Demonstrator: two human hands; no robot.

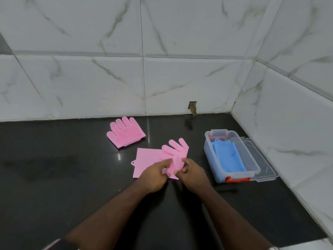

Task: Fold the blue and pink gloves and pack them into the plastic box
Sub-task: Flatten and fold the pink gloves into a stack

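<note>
A pink glove (149, 158) lies flat on the black counter, cuff to the left and fingers pointing up to the right. My left hand (153, 175) and my right hand (193, 175) both pinch its near edge, where the thumb part is bunched between them. A second pink glove (126, 135) lies folded farther back, near the wall. To the right stands a clear plastic box (252, 160) with red latches, and folded blue gloves (228, 157) lie inside it.
The box's clear lid (264, 167) lies flat against its right side, close to the marble-tiled side wall. A dark thin object (228, 190) lies on the counter just in front of the box. The tiled back wall has a small hole (192, 107) at its base.
</note>
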